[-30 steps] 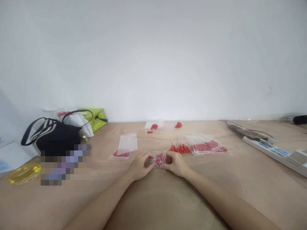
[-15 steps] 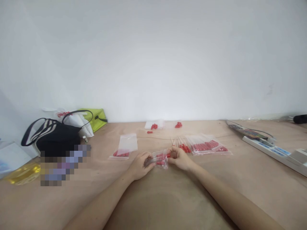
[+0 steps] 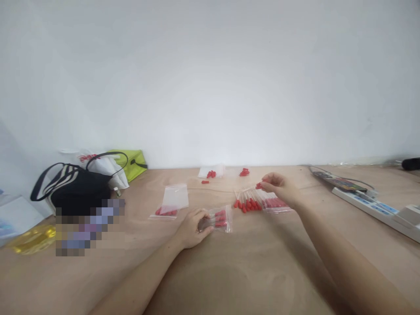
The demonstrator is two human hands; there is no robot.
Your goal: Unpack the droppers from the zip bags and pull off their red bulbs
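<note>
My left hand rests on the table, thumb and fingers closed on a clear zip bag with several red-ended sticks inside. Up and to the right, my right hand pinches one red-ended stick by its red end, the pale shaft pointing left. Below that hand lies a loose pile of red-ended sticks, red ends toward me. Partly covered by the right hand and forearm are filled zip bags beside the pile. Left of my left hand, a flat zip bag lies over more red pieces.
By the wall are small heaps of red pieces and a white bag. A power strip and a phone sit at the right. A black bag, a green bag and a yellow packet stand left.
My right hand has left the zip bag and moved up and right past the pile, where it holds a single stick. My left hand stays on the bag.
</note>
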